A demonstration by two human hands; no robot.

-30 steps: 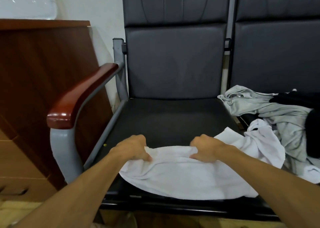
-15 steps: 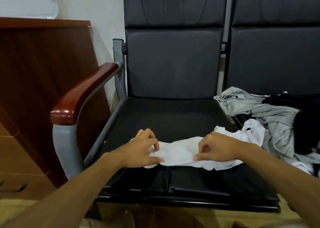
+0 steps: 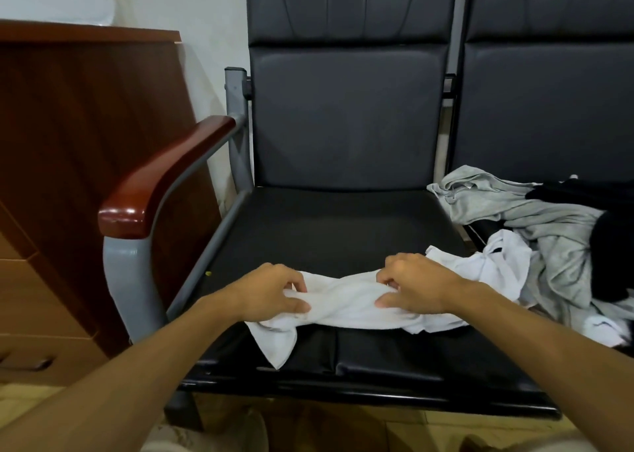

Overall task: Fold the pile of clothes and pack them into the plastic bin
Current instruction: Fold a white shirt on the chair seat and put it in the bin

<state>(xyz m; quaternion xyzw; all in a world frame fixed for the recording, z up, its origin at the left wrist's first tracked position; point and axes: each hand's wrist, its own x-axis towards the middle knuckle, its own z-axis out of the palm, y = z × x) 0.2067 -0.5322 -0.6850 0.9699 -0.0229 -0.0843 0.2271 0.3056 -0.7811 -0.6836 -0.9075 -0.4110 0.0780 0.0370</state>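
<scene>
Both hands bunch up the crumpled white cotton garment on the black leather chair seat: left hand and right hand each gripping a fistful.

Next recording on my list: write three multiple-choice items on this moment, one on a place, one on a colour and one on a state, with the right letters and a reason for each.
1. Where does the white garment lie?
A. on a shelf
B. on the black chair seat
C. in a bin

2. What colour is the armrest top?
A. reddish-brown
B. green
C. white

3. What are the hands doing?
A. both hang free
B. one lifts a bin
C. both grip the white garment

Answers:
1 B: the cloth rests across the front of the seat.
2 A: it is polished reddish-brown wood.
3 C: the left hand and right hand have their fingers curled into the cloth.
</scene>
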